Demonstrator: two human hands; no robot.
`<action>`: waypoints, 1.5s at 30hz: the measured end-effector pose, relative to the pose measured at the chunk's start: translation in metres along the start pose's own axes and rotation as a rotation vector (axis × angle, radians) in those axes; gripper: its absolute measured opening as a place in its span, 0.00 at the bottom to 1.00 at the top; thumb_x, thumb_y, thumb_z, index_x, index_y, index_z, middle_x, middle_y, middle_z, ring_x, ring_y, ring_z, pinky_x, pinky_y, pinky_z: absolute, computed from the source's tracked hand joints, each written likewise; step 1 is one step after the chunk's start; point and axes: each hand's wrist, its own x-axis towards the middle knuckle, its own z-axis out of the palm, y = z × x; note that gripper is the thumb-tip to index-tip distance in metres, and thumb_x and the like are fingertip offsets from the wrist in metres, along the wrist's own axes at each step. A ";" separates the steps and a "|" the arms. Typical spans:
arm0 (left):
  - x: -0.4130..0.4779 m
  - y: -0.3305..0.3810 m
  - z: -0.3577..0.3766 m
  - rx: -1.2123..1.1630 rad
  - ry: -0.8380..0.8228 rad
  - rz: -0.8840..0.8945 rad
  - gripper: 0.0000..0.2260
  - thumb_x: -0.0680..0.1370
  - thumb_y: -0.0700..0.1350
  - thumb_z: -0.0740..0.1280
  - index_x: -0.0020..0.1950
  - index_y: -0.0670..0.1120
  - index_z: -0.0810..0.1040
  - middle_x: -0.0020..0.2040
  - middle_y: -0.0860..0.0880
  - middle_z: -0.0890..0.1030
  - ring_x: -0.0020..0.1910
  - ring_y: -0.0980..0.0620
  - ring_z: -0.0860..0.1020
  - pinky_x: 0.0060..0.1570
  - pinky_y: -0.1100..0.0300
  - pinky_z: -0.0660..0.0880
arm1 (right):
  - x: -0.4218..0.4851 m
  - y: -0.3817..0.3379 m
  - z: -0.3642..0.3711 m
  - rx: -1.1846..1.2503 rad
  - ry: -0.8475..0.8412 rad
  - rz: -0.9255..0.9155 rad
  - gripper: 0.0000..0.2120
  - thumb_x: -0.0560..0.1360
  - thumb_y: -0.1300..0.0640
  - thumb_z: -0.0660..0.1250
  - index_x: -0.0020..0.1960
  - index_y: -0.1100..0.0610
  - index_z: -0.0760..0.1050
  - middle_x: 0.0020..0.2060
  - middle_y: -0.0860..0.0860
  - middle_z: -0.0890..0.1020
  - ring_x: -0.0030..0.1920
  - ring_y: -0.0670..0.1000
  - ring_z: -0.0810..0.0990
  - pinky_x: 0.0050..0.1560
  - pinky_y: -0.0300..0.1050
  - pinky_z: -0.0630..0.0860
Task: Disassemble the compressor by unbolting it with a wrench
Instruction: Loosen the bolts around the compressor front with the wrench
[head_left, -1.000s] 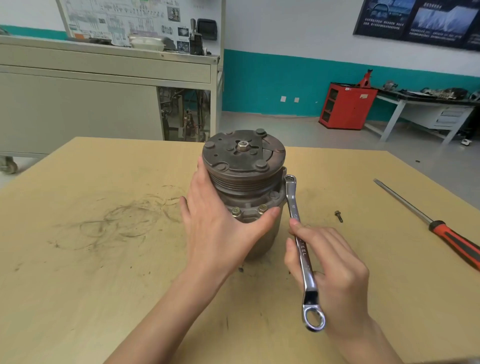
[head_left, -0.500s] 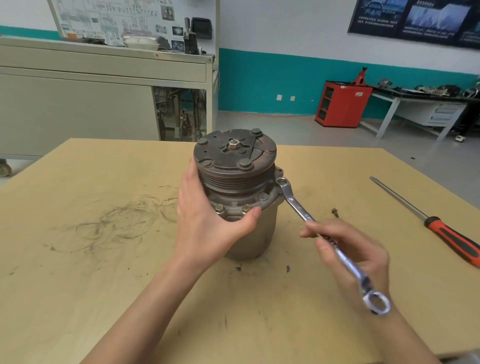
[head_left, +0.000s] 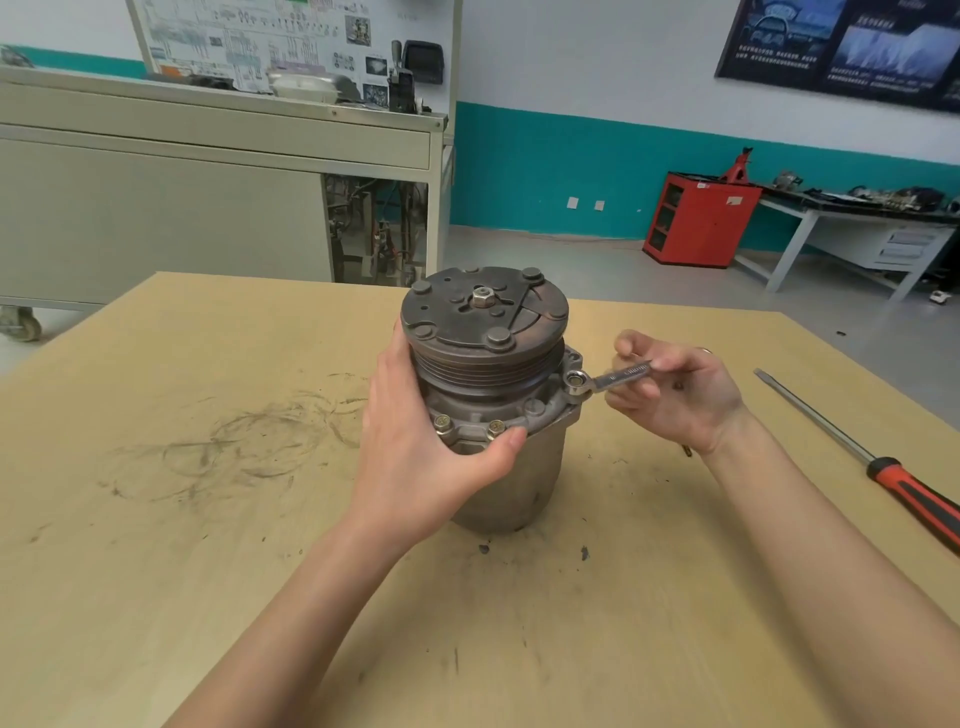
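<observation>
- Compressor (head_left: 488, 405): stands upright in the middle of the surface (head_left: 208, 571). It has a dark, worn round plate on top with a centre nut, a grooved pulley below that, and a pale cast body at the bottom.
- Flange bolts (head_left: 441, 423): two sit in the near edge of the flange, both seated. A third bolt (head_left: 575, 381) sits on the right side under the wrench ring.
- Left hand (head_left: 421, 452): on the left side of the compressor. Its fingers (head_left: 506, 441) are curled round the body and the thumb lies along the near flange, bracing it.
- Right hand (head_left: 675, 395): just right of the compressor. It pinches the shank of the wrench (head_left: 618, 375), which runs out level to the right; its far end is hidden in the palm.
- Step in hand: loosening the right-side flange bolt, by judgement. How far the bolt is backed out cannot be told.
- Next move calls for: the ring kept square on the bolt head, a level swing, and the left hand resisting the twist. The ring is then reset for another stroke.
- Screwdriver (head_left: 883, 467): red and black handle, lying well to the right and untouched.
</observation>
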 end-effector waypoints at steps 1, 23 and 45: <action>0.000 0.000 0.000 0.003 -0.001 -0.001 0.49 0.62 0.66 0.69 0.77 0.51 0.56 0.69 0.56 0.66 0.70 0.57 0.65 0.69 0.45 0.66 | 0.006 -0.002 -0.002 0.024 -0.024 0.033 0.13 0.56 0.60 0.76 0.39 0.60 0.78 0.22 0.53 0.74 0.24 0.48 0.63 0.29 0.40 0.65; 0.000 -0.004 0.000 -0.008 -0.026 0.005 0.48 0.62 0.65 0.70 0.77 0.52 0.56 0.69 0.57 0.66 0.71 0.55 0.65 0.69 0.44 0.66 | -0.027 -0.014 0.043 -0.385 0.537 -0.570 0.15 0.75 0.49 0.63 0.36 0.54 0.82 0.25 0.49 0.80 0.25 0.47 0.76 0.29 0.37 0.71; 0.000 -0.003 0.001 0.005 -0.012 0.027 0.50 0.63 0.67 0.70 0.78 0.48 0.55 0.70 0.52 0.66 0.71 0.53 0.65 0.69 0.45 0.66 | -0.069 0.071 0.087 -2.038 0.221 -1.349 0.12 0.74 0.59 0.71 0.46 0.71 0.80 0.29 0.58 0.80 0.28 0.56 0.78 0.28 0.48 0.74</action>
